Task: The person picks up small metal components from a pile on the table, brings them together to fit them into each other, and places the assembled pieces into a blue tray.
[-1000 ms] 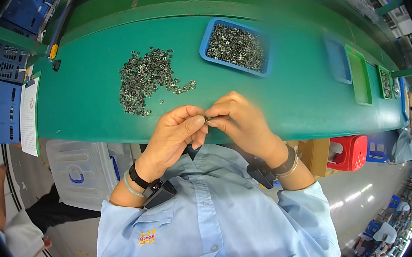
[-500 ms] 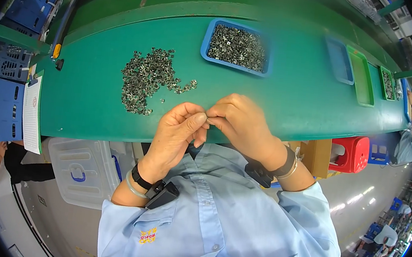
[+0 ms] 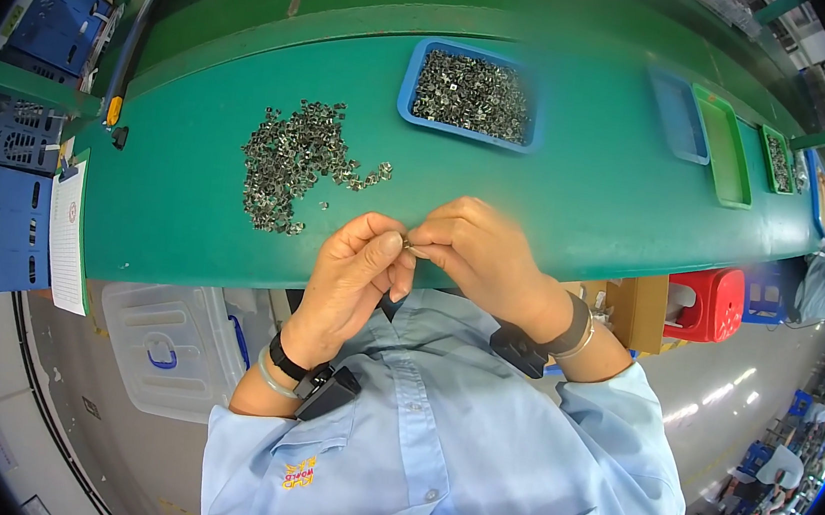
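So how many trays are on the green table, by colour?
Blue trays: 2, one full of small metal parts and one bare
Green trays: 2, a big one and a small one
Total: 4

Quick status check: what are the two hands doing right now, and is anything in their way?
Left hand and right hand pinch one small metal part together above the green table edge. Loose pile of parts and blue tray lie beyond. Nothing between the hands.
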The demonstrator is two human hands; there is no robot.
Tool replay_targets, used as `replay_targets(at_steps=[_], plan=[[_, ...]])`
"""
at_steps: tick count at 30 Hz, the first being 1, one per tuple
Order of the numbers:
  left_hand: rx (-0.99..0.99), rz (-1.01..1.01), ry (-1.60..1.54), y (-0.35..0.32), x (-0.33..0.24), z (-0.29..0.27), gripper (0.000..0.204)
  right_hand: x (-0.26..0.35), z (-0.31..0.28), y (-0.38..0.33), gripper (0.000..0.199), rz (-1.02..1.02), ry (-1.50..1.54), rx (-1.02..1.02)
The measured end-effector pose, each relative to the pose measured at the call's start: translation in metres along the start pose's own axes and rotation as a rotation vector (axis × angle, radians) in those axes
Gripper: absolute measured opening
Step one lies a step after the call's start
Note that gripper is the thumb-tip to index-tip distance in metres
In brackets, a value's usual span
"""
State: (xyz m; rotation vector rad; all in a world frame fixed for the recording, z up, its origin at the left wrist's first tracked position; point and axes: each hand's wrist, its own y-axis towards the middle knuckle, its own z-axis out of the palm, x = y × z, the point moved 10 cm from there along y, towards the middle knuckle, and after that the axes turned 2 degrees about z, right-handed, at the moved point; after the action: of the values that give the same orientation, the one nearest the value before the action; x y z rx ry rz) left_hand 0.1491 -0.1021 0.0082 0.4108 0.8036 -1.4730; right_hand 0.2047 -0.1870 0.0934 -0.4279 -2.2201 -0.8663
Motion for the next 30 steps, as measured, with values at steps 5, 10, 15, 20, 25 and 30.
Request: replay_targets(at_steps=[5, 10, 15, 20, 25, 30], plan=[[0.016, -0.006, -0.056, -0.001, 0.001, 0.002, 0.014, 0.003, 0.0, 0.0, 0.012, 0.001, -0.03, -0.032], [0.059, -0.008, -0.119, 0.0, 0.006, 0.003, 0.014, 0.004, 0.0, -0.003, 0.014, -0.005, -0.031, -0.061], [0.097, -0.003, -0.152, -0.001, 0.009, 0.003, 0.014, 0.003, 0.001, -0.008, 0.014, 0.024, 0.025, -0.092], [0.144, 0.029, -0.171, -0.001, 0.011, 0.005, 0.014, -0.006, 0.006, -0.013, 0.015, 0.089, 0.157, -0.115], [0.088, -0.005, -0.089, 0.0, 0.006, 0.002, 0.013, -0.006, 0.006, -0.012, 0.016, 0.066, 0.125, -0.082], [0.001, -0.041, 0.011, -0.002, -0.001, 0.002, 0.013, 0.008, -0.001, -0.002, 0.017, -0.085, 0.002, -0.053]])
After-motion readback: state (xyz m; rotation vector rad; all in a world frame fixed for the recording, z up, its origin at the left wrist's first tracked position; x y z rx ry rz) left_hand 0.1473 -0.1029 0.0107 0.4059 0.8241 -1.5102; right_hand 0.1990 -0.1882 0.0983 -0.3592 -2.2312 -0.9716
